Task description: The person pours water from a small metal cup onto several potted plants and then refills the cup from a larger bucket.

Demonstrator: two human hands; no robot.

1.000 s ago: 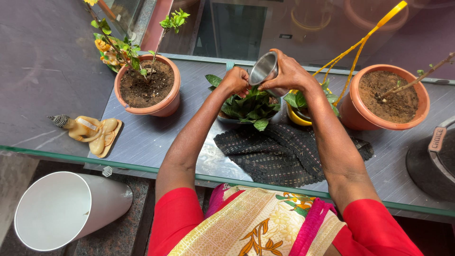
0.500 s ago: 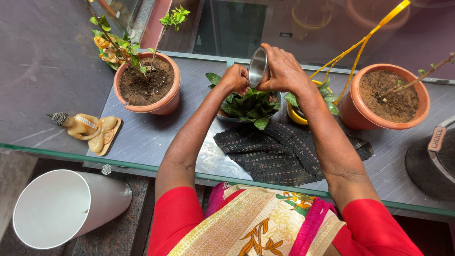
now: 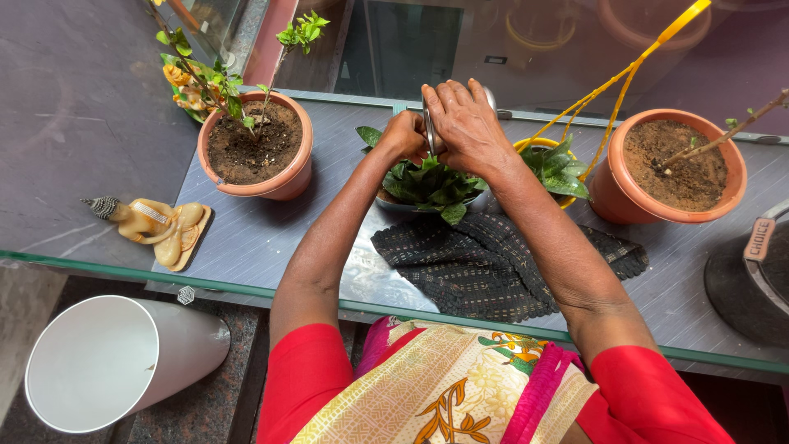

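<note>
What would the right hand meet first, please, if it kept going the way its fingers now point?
The right hand, wrapped over the small steel cup, points up-left in the head view. Going on, it would probably pass over the grey tabletop toward the dark glass pane behind; depth is unclear, so nothing nearer seems in line.

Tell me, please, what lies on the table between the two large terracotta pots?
In the head view, between the left terracotta pot and the right terracotta pot sit a dark-leaved plant and a yellow pot, with both hands holding a steel cup above them.

Two round terracotta clay pots of soil stand at upper left [image 3: 289,177] and right [image 3: 615,197]. One yellow pot [image 3: 538,145], one white plastic bin [image 3: 177,349], one black knitted cloth [image 3: 468,267].
</note>
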